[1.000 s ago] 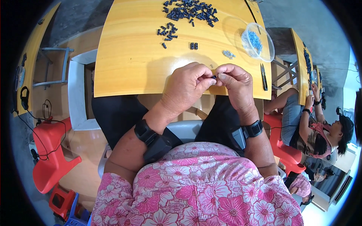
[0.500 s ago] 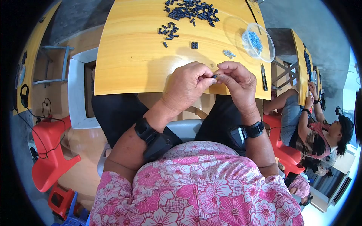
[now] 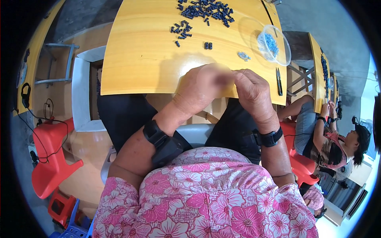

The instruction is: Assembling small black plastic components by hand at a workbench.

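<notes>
Both my hands meet just above the near edge of the yellow table (image 3: 137,75). My left hand (image 3: 196,86) is closed, but a blur covers its fingertips, so what they hold cannot be made out. Close beside it, my right hand (image 3: 254,90) is pinched, thumb against curled fingers; anything between them is hidden. Beyond the hands stand two small black parts (image 3: 208,45) side by side. A little heap of tiny clear pieces (image 3: 244,56) lies past my right hand. Black thread snips (image 3: 279,81) rest to the right of that hand.
A large pile of small black parts (image 3: 214,12) lies at the far side, with a smaller group (image 3: 181,29) nearer. A clear round tub (image 3: 287,49) holds bluish pieces (image 3: 271,43). A red chair (image 3: 55,154) stands left; another person (image 3: 329,146) sits at right.
The small dark part seen between my fingertips no longer shows clearly. My right hand has turned and drawn its fingers in. The view has shifted slightly.
</notes>
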Available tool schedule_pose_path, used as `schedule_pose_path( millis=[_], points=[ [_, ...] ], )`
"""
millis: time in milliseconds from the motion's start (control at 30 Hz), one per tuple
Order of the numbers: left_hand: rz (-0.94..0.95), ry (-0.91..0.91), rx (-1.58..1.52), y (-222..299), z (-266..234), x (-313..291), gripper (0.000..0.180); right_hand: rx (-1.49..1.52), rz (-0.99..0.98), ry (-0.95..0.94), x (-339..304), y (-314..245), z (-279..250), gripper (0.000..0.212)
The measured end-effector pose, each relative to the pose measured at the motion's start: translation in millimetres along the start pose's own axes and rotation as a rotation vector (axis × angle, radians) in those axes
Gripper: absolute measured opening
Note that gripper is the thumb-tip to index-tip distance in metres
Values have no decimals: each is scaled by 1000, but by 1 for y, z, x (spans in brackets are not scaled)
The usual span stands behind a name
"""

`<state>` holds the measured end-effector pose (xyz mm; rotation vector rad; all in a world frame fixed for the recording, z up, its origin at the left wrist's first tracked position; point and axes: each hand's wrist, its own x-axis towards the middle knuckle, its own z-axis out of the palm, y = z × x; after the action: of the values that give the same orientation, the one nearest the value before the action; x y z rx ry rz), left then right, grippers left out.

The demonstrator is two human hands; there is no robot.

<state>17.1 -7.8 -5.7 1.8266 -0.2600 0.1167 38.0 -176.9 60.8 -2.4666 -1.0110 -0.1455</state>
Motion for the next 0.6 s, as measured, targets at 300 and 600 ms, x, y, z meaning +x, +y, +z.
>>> schedule_pose_path(
  millis=[300, 600],
  points=[
    [-36, 35, -50, 4, -3, 0, 7, -81, -52, 225, -14, -4, 19, 40],
    [-38, 110, -149, 0, -2, -4, 8, -229, -192, 308, -15, -12, 25, 39]
  ],
)
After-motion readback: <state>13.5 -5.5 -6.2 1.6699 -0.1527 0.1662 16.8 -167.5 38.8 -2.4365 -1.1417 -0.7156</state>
